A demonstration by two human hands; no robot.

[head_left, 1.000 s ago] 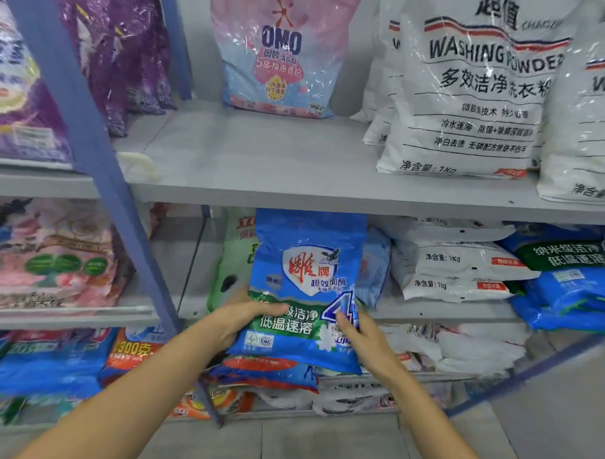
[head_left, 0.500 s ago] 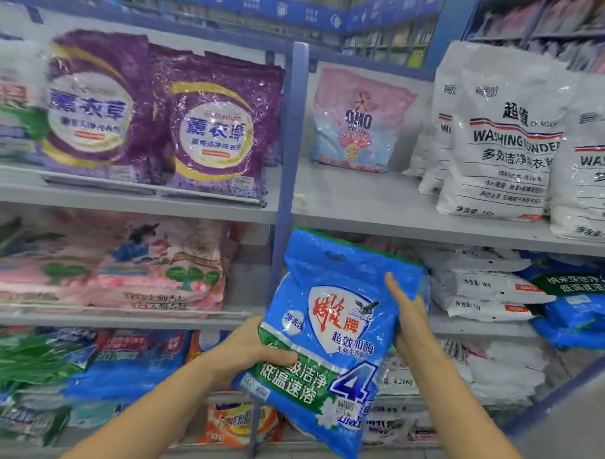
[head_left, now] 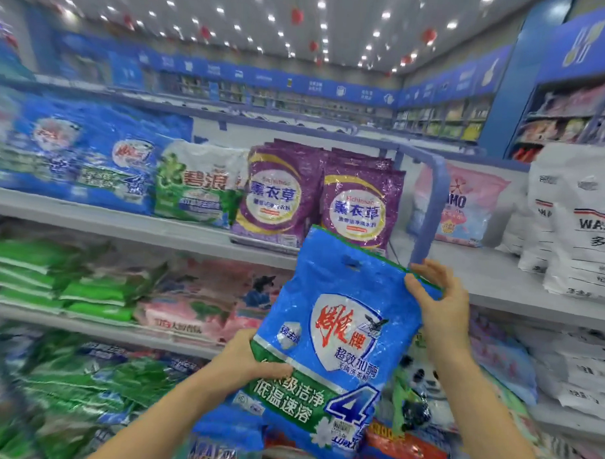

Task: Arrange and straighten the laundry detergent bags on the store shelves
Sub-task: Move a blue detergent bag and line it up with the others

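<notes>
Left hand [head_left: 245,364] — thumb on the face of the blue bag [head_left: 342,333], fingers hidden behind it. Right hand [head_left: 442,303]: fingers partly behind the bag's top right corner. Both forearms cut by the bottom edge. Shelved blue packs [head_left: 73,159] and green packs [head_left: 52,282], far left: smeared, print unreadable. White sacks [head_left: 582,222] — cut by the right edge, lettering incomplete. Pink bag [head_left: 473,208]: left part hidden behind the blue upright [head_left: 432,206]. Orange bag [head_left: 400,445]: mostly covered by the blue bag. Far wall shelves [head_left: 264,94]: goods too small to tell
</notes>
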